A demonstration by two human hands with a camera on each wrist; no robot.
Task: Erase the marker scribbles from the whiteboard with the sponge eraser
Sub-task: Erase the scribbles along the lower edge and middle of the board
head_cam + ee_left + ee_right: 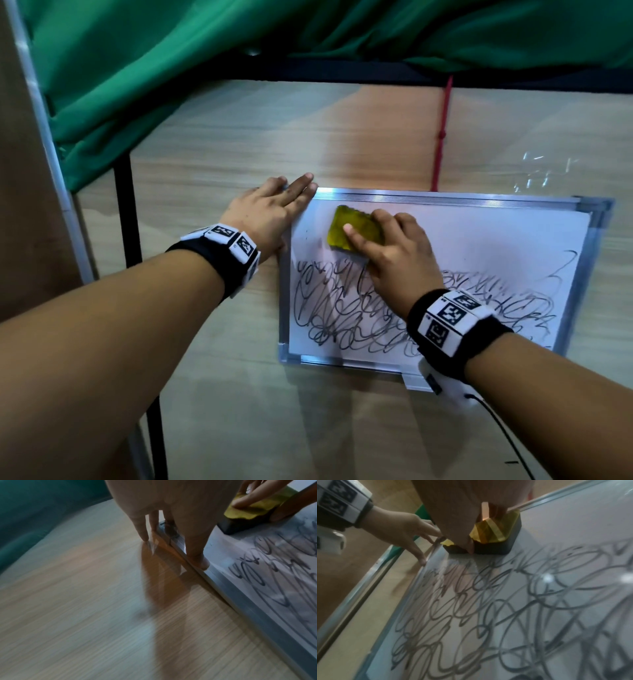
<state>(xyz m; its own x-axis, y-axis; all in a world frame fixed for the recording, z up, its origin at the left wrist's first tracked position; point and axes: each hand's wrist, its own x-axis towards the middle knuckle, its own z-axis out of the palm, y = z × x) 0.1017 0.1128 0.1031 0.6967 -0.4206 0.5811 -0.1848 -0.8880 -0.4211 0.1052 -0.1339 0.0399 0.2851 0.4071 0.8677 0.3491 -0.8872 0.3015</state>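
A whiteboard [479, 240] with a metal frame lies flat on the wooden table. Black marker scribbles [342, 308] [505, 608] cover its near half; the far half is mostly wiped white. My right hand [387, 253] grips the yellow-topped, dark-based sponge eraser [352, 228] [501, 534] [248, 512] and presses it on the board near the far left corner. My left hand [270, 212] lies flat with straight fingers [144, 534] against the board's left frame edge, the thumb resting on the frame.
Green cloth [171, 68] hangs over the table's far and left sides. A red cord [442, 133] lies beyond the board. A black cable [503, 431] trails from my right wrist. The table's black frame edge [126, 205] runs down the left.
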